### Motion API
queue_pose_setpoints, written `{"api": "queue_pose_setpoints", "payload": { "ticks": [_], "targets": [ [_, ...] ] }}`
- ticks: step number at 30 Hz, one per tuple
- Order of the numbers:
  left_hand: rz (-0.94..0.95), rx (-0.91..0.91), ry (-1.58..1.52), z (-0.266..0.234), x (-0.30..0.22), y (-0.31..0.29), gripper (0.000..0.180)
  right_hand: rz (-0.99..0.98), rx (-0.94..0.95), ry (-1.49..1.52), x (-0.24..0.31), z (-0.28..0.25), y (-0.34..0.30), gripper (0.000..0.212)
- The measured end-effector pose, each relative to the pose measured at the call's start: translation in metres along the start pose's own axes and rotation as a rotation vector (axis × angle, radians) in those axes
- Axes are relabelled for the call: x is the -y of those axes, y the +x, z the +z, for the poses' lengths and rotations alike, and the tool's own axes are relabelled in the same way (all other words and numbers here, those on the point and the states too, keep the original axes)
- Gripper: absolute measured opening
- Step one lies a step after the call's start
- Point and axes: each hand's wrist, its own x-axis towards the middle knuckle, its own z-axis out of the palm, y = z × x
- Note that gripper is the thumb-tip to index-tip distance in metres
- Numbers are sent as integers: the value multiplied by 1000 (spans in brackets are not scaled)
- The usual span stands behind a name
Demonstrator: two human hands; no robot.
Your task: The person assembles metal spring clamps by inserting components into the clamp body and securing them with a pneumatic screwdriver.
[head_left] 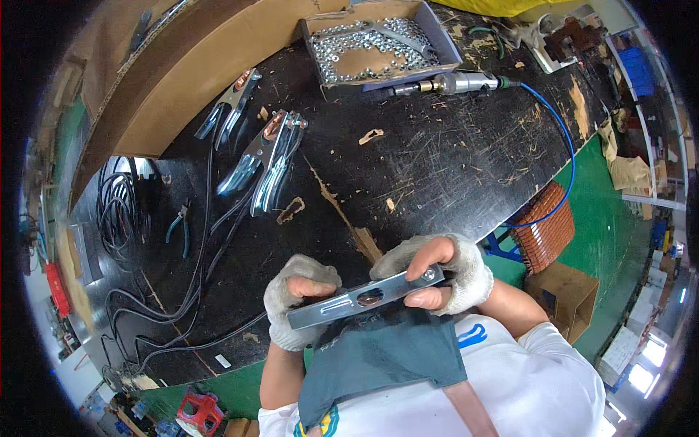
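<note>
My left hand [297, 297], in a whitish work glove with bare fingertips, is closed round the left part of a silver welding ground clamp [342, 306]. A copper-coloured piece shows in the clamp's round hole. At its other end my right hand [459, 277], gloved the same way, pinches the metal between thumb and fingers beside a small nut [429, 274]. The clamp lies slightly tilted in front of my dark apron [393, 357]. A black cable [211, 339] runs up to my left hand; its end there is hidden.
More ground clamps [273, 164] with cables lie on the black, worn table [451, 153]. Blue-handled pliers [180, 227] rest by coiled cable [120, 207]. At the back sits a box [445, 36] with nuts and wrenches, before it an air tool [466, 82] with a blue hose [568, 138].
</note>
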Motion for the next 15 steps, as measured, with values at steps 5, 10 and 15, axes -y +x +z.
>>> {"api": "queue_pose_setpoints", "payload": {
  "ticks": [5, 10, 15],
  "targets": [
    [-60, 69, 59, -8, 2, -5, 15, 78, 54, -175, 11, 1, 7, 24],
    [220, 60, 185, 2, 4, 3, 16, -70, 147, -218, 15, -1, 9, 19],
    [-131, -31, -63, -15, 13, -31, 23, -45, 121, -239, 26, 13, 8, 14]
  ]
}}
